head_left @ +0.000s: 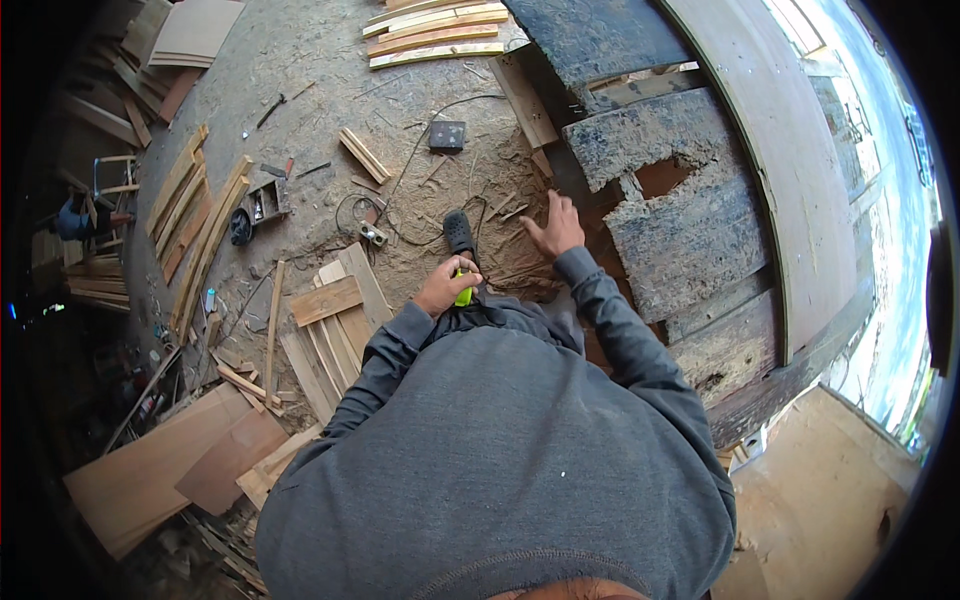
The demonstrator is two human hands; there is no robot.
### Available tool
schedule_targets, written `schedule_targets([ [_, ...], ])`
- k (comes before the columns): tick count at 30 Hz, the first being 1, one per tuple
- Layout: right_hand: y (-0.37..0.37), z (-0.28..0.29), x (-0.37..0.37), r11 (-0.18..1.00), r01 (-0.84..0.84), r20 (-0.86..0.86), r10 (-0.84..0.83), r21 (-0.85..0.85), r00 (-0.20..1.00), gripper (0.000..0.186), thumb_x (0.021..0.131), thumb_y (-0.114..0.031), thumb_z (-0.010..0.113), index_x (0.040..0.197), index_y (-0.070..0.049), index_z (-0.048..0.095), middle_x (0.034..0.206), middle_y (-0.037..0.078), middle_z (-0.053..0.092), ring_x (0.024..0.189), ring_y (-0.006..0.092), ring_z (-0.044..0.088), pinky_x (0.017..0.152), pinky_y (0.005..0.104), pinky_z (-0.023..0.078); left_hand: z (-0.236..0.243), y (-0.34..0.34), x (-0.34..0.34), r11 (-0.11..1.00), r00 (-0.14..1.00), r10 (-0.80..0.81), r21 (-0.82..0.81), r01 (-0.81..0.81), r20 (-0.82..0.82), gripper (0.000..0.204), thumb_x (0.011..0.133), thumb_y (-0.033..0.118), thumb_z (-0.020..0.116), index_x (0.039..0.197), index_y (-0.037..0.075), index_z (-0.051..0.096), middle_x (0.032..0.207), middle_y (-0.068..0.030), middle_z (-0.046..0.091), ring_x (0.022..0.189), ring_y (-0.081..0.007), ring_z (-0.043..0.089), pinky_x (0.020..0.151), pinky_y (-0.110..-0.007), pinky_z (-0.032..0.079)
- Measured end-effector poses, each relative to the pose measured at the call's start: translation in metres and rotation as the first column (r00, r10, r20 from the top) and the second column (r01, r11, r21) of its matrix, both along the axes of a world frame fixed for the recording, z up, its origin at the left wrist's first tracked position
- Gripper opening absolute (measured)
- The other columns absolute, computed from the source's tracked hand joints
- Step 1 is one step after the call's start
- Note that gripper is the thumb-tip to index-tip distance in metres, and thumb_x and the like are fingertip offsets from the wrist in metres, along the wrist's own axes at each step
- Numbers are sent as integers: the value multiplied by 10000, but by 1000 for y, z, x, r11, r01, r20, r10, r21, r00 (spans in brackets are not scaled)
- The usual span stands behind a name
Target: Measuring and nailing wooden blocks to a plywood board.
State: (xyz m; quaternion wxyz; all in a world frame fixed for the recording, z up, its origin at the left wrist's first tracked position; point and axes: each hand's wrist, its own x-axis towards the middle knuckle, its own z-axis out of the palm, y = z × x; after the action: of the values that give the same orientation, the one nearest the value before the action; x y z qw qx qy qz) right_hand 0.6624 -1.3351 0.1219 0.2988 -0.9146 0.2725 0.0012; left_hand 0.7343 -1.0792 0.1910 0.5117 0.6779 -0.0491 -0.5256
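Observation:
My left hand [440, 288] is closed around a compact lime-green thing [464, 291] that looks like a tape measure; the fingers cover part of it. It is held low in front of my body, just above a dark clog [458, 232] on my foot. My right hand [558, 232] is raised with its fingers spread and nothing in it. Beside that hand stands a worn wooden workbench [690, 230], its boards rough and broken, with a hole in one of them. Whether the right hand touches the bench edge I cannot tell.
Sawdust and a dark cable [398, 190] cover the ground ahead. A black box [447, 137] lies farther off. Timber strips [435, 35] are stacked at the far side, more strips [205, 230] at left. Cut boards [330, 320] lie by my left arm, plywood sheets [165, 465] at lower left.

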Motion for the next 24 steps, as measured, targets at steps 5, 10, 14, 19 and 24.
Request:
schedule_targets([
  [5, -35, -41, 112, 962, 147, -115, -177, -228, 978, 1009, 772, -442, 764, 1477, 20, 209, 1415, 203, 339, 1286, 375, 381, 1049, 435, 392, 2, 45, 119, 992, 971, 0, -119, -30, -241, 168, 893, 133, 566, 1027, 31, 563, 886, -62, 609, 708, -133, 620, 577, -274, 516],
  [10, -42, -64, 175, 863, 415, -215, -481, -288, 850, 1032, 733, -408, 805, 1460, 24, 214, 1409, 189, 288, 1289, 391, 355, 1059, 466, 389, 1, 126, 209, 991, 992, 123, 47, -123, -15, 190, 894, 144, 562, 1048, 33, 577, 909, -52, 624, 691, -112, 606, 558, -270, 515],
  [14, -50, -66, 180, 871, 355, -333, -464, -339, 821, 913, 714, -357, 826, 1374, 30, 329, 1355, 193, 342, 1274, 391, 372, 1052, 459, 398, -11, 181, 247, 962, 971, 209, 154, -226, 117, 252, 896, 161, 566, 1114, 39, 598, 949, -44, 630, 690, -101, 603, 554, -262, 514],
  [19, -64, -46, 195, 924, 258, -345, -348, -281, 871, 753, 650, -261, 871, 1188, 27, 430, 1260, 225, 416, 1252, 422, 385, 1047, 451, 405, -34, 207, 253, 930, 941, 329, 146, -337, 76, 283, 894, 167, 569, 1145, 45, 608, 981, -40, 630, 693, -104, 606, 567, -258, 513],
  [24, -68, -40, 202, 928, 325, -388, -372, -184, 843, 782, 643, -238, 862, 1209, 29, 395, 1311, 235, 362, 1275, 438, 367, 1037, 459, 427, -41, 176, 234, 921, 923, 382, 67, -384, 32, 317, 881, 155, 573, 1160, 9, 609, 987, -60, 635, 724, -115, 611, 626, -260, 514],
])
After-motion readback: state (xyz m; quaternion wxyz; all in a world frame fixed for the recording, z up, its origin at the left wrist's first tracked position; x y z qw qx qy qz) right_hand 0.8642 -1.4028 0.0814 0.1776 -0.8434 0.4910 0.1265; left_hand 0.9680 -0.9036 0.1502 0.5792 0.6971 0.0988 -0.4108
